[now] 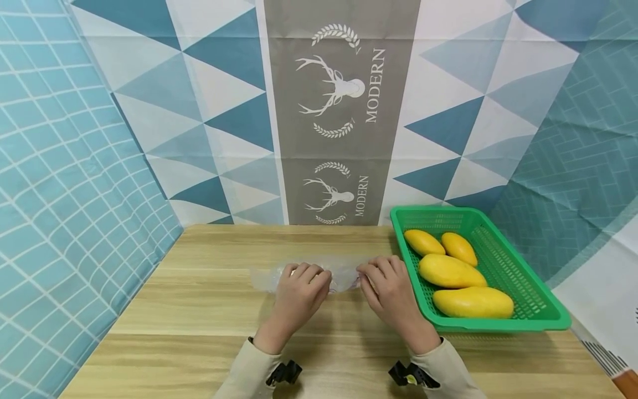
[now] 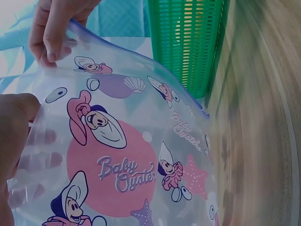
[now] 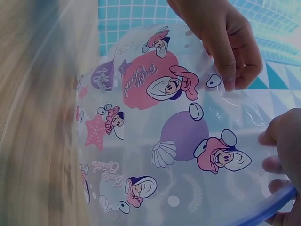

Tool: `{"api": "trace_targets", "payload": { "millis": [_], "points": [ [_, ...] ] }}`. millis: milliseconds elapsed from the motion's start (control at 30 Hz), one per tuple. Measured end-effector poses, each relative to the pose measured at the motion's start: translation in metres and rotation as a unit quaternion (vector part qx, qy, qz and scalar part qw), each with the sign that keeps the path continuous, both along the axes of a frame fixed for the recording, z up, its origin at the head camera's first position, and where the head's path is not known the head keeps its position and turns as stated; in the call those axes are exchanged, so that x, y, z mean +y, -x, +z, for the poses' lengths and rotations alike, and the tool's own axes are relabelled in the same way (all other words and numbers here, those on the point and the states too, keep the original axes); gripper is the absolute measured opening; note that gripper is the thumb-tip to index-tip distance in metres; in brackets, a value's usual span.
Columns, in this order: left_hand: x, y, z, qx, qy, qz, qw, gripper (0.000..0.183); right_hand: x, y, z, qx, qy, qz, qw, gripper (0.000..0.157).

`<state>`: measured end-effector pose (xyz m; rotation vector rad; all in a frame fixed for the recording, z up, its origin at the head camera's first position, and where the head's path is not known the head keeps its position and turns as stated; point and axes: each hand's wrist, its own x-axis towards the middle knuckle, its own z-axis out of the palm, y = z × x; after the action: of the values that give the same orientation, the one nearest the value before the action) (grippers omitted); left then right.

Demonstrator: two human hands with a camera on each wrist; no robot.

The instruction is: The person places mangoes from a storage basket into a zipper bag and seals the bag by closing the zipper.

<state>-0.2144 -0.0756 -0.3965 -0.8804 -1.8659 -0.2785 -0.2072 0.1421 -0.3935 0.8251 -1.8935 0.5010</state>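
Observation:
A clear plastic zip bag [image 1: 344, 274] printed with pink and purple cartoon oysters stands on edge above the wooden table, held between both hands. Its blue-purple zip strip [image 2: 136, 55] runs along the end nearest the right hand. My left hand [image 1: 301, 296] pinches the bag's upper edge toward its other end, thumb on one face and fingers behind the film. With thumb and fingers, my right hand [image 1: 391, 291] grips the top corner by the zip strip. Through the clear film, the left fingers show in the left wrist view. Whether the zip is parted, I cannot tell.
To the right of my right hand, a green plastic basket [image 1: 523, 265] holds several yellow mangoes [image 1: 451, 271]. The wooden table [image 1: 199, 310] reaches back to a patterned cloth wall [image 1: 344, 127]. Blue tiled cloth [image 1: 60, 183] hangs along the left side.

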Motion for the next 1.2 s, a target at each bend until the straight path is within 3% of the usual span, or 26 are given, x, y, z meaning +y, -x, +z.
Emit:
{"api": "trace_targets", "payload": {
  "millis": [367, 767, 1200],
  "points": [
    [0.0, 0.002, 0.0, 0.004, -0.012, -0.011, 0.9999, 0.028, 0.001, -0.002, 0.003, -0.011, 0.008, 0.009, 1.0, 0.03],
    [-0.007, 0.005, 0.002, 0.006, -0.071, -0.027, 0.9971, 0.025, 0.009, 0.001, 0.016, 0.055, 0.057, 0.013, 0.997, 0.027],
    [-0.01, 0.008, 0.002, 0.013, -0.127, -0.048, 0.9906, 0.026, 0.023, 0.004, 0.018, 0.037, 0.074, 0.017, 0.996, 0.033]
  ]
}}
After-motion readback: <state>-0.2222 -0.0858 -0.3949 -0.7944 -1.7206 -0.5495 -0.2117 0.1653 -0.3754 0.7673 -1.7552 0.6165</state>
